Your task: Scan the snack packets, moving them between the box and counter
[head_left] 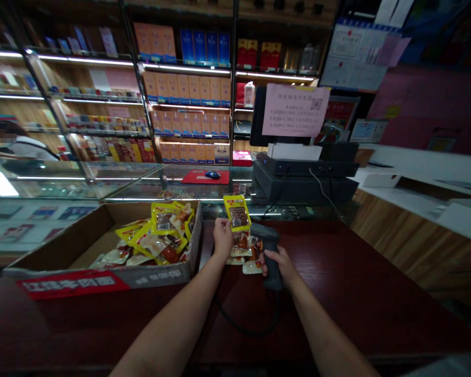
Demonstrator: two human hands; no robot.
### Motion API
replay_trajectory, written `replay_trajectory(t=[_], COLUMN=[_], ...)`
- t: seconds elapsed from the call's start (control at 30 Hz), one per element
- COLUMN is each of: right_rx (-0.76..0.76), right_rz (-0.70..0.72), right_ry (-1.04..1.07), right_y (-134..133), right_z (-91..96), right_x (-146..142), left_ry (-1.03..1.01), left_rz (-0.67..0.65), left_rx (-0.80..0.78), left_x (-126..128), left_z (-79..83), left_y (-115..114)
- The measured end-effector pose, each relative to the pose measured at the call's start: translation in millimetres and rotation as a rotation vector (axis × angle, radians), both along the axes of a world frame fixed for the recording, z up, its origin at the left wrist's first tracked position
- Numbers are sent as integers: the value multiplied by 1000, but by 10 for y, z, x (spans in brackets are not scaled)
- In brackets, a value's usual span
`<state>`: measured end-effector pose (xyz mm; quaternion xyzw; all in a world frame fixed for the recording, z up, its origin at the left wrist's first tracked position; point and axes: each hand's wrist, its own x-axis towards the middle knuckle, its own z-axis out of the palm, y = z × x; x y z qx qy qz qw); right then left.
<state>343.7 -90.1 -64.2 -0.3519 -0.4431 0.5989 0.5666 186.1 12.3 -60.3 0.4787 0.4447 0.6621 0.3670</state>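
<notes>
My left hand (223, 238) is closed on the lower left edge of a yellow snack packet (237, 212), held upright above the counter with a barcode-like patch showing. In my right hand (282, 264) is a dark grey barcode scanner (272, 256), fingers wrapped round its handle and its head turned toward the packet. A black cable (255, 332) loops from the scanner's base across the counter. Several clear snack packets (253, 267) lie on the counter between my hands, partly hidden by the scanner and the held packet.
An open cardboard box (78, 277) with a pile of yellow packets (165, 235) stands at left on the dark red counter (337, 293). Behind are a glass case with a mouse (212, 174) on a red mat, and a monitor bearing a pink paper (294, 111). A person (27, 146) is at far left.
</notes>
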Motion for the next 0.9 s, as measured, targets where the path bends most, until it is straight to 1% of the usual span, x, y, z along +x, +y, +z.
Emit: replay_trajectory(t=[0.1, 0.17, 0.27, 0.37, 0.47, 0.53, 0.6, 0.63, 0.73, 0.8, 0.87, 0.9], right_rx=[12, 19, 36, 56, 101, 144, 172, 176, 175, 170, 164, 162], right_rz=[20, 52, 111, 174, 246, 291, 328, 343, 374, 381, 376, 368], right_ry=[4, -2, -13, -23, -42, -61, -76, -80, -85, -89, -89, -88], right_y=[-35, -52, -50, -20, 10, 16, 14, 12, 7, 5, 3, 2], right_z=[104, 196, 343, 473, 578, 636, 684, 702, 733, 735, 726, 717], right_x=[-89, -177, -361, -606, -882, -1060, -1215, -1280, -1414, -1449, -1443, -1426], left_ry=[53, 88, 93, 42, -11, -16, 27, 81, 360, 514, 567, 567], left_rz=[28, 47, 106, 199, 265, 302, 356, 397, 575, 719, 816, 836], left_rx=[11, 16, 30, 14, -10, -20, -29, -32, -17, 40, 140, 198], left_x=[-160, -353, -758, -1222, -1632, -1843, -2005, -2069, -2202, -2231, -2199, -2157], left_z=[242, 423, 656, 793, 838, 836, 826, 820, 814, 824, 848, 864], left_y=[-37, -68, -131, -199, -263, -305, -350, -374, -448, -496, -542, -565])
